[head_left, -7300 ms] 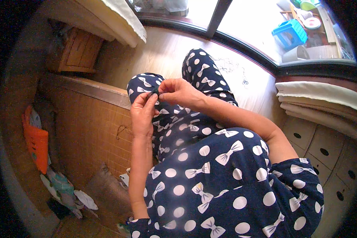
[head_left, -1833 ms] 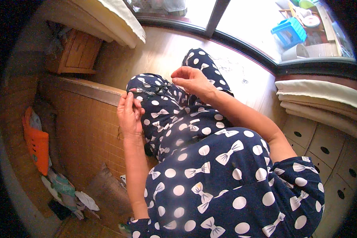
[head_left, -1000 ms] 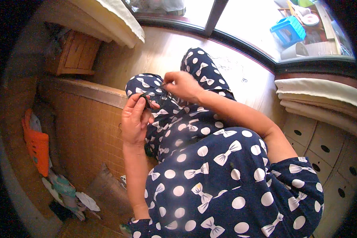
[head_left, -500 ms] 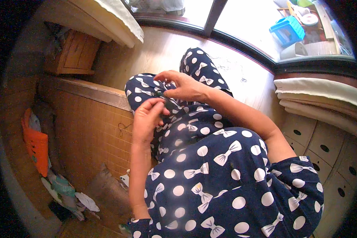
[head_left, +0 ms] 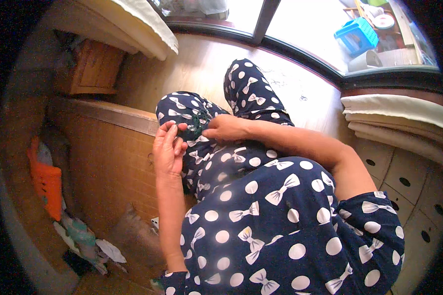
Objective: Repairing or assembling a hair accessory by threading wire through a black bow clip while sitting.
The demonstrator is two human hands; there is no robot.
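A dark green, openwork, lace-like piece (head_left: 198, 122) hangs between my two hands, just above my knee in spotted navy trousers (head_left: 172, 104). My left hand (head_left: 168, 150) has thumb and forefinger brought together at the near left side of it, its other fingers loosely curled. At its right edge, my right hand (head_left: 227, 128) is closed, with the fingertips bent under and partly hidden. The piece is small and dark against the dark cloth, so its exact shape and any needle or hook cannot be made out.
On my left lies a tan woven mat (head_left: 118, 152) with a wooden edge (head_left: 113, 109). Beyond it are an orange holder (head_left: 47, 189) and a wooden cabinet (head_left: 94, 66). Dark thread scraps (head_left: 302, 98) lie on the floor by a glass door. Folded cream cloths (head_left: 394, 115) are at right.
My right hand has come down and its fingers have closed. My left hand has shifted left, and the green piece now shows between them. A thin dark loop on the mat no longer shows.
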